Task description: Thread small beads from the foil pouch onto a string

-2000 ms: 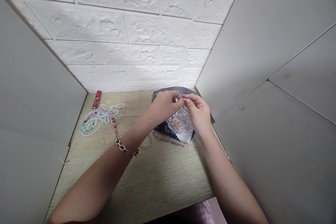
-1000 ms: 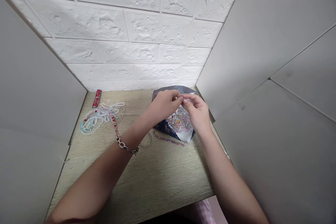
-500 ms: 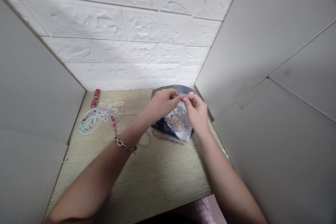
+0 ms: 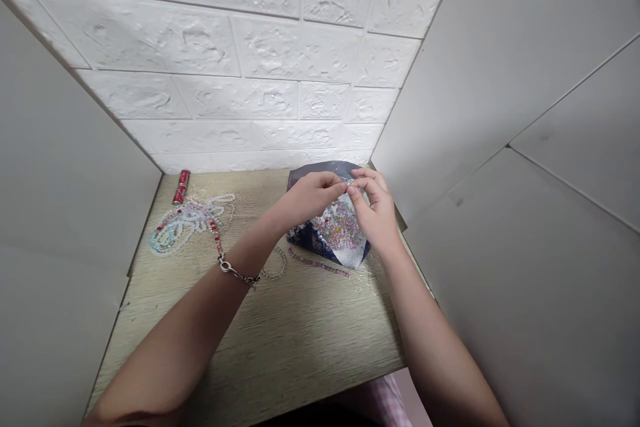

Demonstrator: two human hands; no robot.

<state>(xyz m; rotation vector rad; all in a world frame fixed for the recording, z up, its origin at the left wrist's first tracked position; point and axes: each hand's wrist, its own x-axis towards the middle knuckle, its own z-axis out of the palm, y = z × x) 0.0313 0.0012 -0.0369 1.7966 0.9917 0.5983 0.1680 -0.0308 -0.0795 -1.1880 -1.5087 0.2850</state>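
Observation:
My left hand is closed in a pinch over an opened foil bag. Whatever lies between its fingertips is too small to make out. Thumb and forefinger of my right hand meet it there, also pinched, while the other fingers lift away. Loose beads in many colours fill the bag, silver inside and dark blue outside, below both hands. In front of the bag lies a string of pinkish-purple beads. A chain bracelet circles my left wrist.
Tangled bead strands, white, pale blue and red, lie at the table's left. A red cylinder sits behind them. One pale bead strand curves beside my left wrist. White brick wall and grey panels enclose the wooden table.
The fingers of my right hand beyond the thumb and forefinger have spread and lifted. Both hands stay together over the bag, with the left nearly unmoved.

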